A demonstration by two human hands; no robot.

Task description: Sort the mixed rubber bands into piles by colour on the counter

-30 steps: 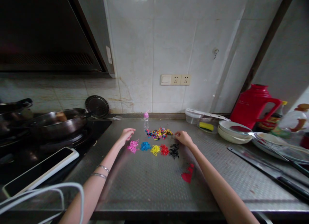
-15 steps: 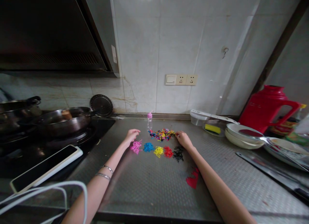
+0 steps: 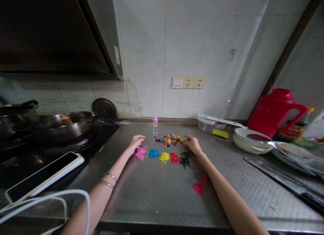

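A mixed heap of small coloured rubber bands (image 3: 168, 140) lies on the metal counter (image 3: 154, 194). In front of it sit sorted piles: pink bands (image 3: 140, 153), blue bands (image 3: 154, 153), yellow bands (image 3: 164, 157), red bands (image 3: 174, 157) and black bands (image 3: 185, 159). My left hand (image 3: 136, 142) hovers just behind the pink pile, its fingers stretched loosely to the right. At the heap's right end is my right hand (image 3: 192, 144), fingertips pinched together; whatever they hold is too small to make out. A small clear bottle with a pink top (image 3: 155, 125) stands behind the heap.
A red heart-shaped piece (image 3: 199, 185) lies by my right forearm. To the right are bowls (image 3: 249, 144), a knife (image 3: 275, 176), a yellow sponge (image 3: 220, 134) and a red thermos (image 3: 274, 112). On the left are a stove with a pan (image 3: 63, 128), a white-edged device (image 3: 43, 176) and white cables (image 3: 87, 201).
My right hand has drawn slightly right, away from the mixed heap's edge. My left hand stays nearly in place. The whole view has shifted a little.
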